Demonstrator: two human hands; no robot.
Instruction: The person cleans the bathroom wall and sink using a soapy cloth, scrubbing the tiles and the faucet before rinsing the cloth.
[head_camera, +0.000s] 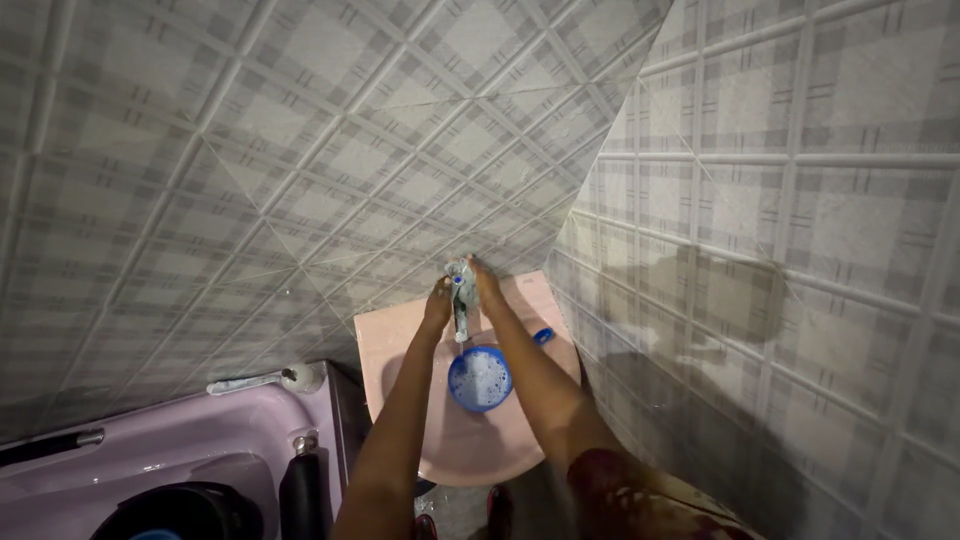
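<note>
My left hand (438, 298) and right hand (484, 280) both rest on the tap (460, 296) over the pink basin (470, 450); grip unclear. A blue bowl (480, 379) of foamy water sits below the tap.

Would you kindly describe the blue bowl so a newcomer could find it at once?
Find the pink basin in the tiled corner. Under its metal tap, between the person's forearms, sits the blue bowl, round and full of white foam; the only other blue thing there, a small object by the right arm, is far smaller.
</note>
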